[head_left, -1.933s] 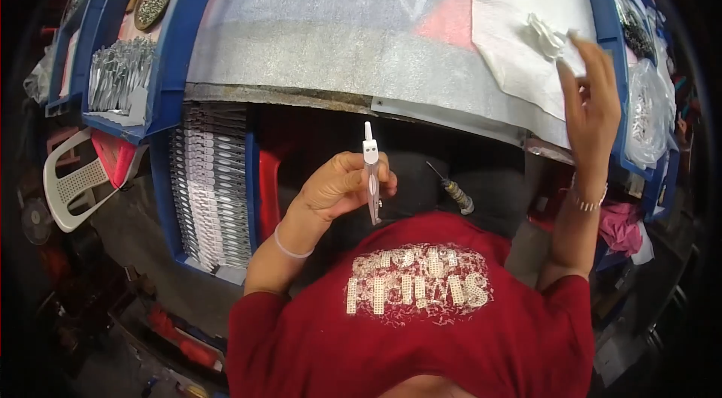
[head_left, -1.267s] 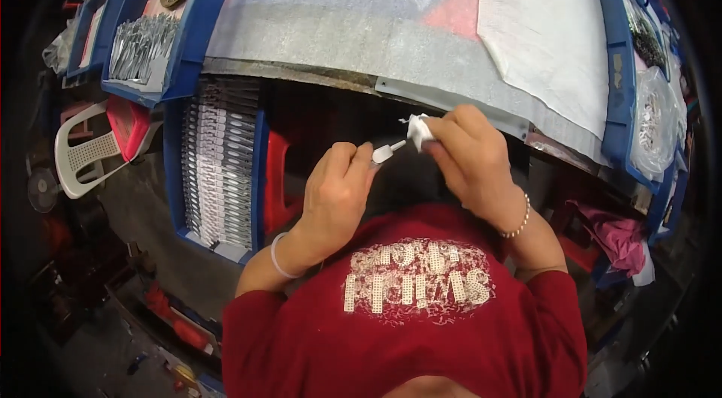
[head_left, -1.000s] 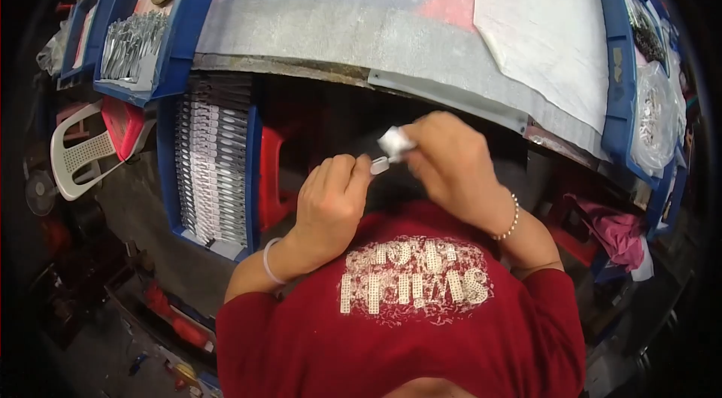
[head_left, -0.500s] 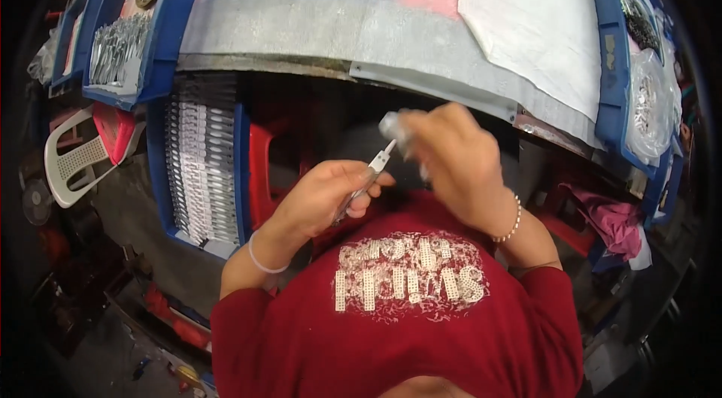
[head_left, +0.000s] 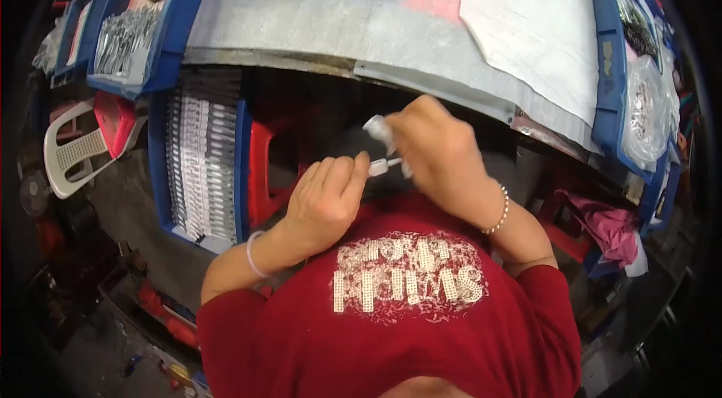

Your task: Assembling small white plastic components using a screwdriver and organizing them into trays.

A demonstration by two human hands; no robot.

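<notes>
My left hand (head_left: 329, 199) is closed around a slim pale metal piece (head_left: 379, 166), whose thin tip points to the right toward the other hand. Most of that piece is hidden by my fingers, and its exact kind cannot be made out. My right hand (head_left: 438, 150), blurred a little, pinches a small crumpled white cloth (head_left: 377, 128) at the tip of the piece. A loose end of the cloth sticks out to the left above it. Both hands are held up in front of my red shirt, near the table's front edge.
A covered table (head_left: 301, 25) lies ahead. To the left, a blue crate (head_left: 243, 165) holds rows of slim metal pieces, below a blue bin (head_left: 162, 59) of metal parts. Blue bins (head_left: 611, 97) stand at right. A red stool (head_left: 261, 172) and a white chair (head_left: 56, 146) are at left.
My left hand has turned so its back now faces up, and the metal piece lies nearly level instead of slanting up. My right hand has shifted slightly left with the cloth.
</notes>
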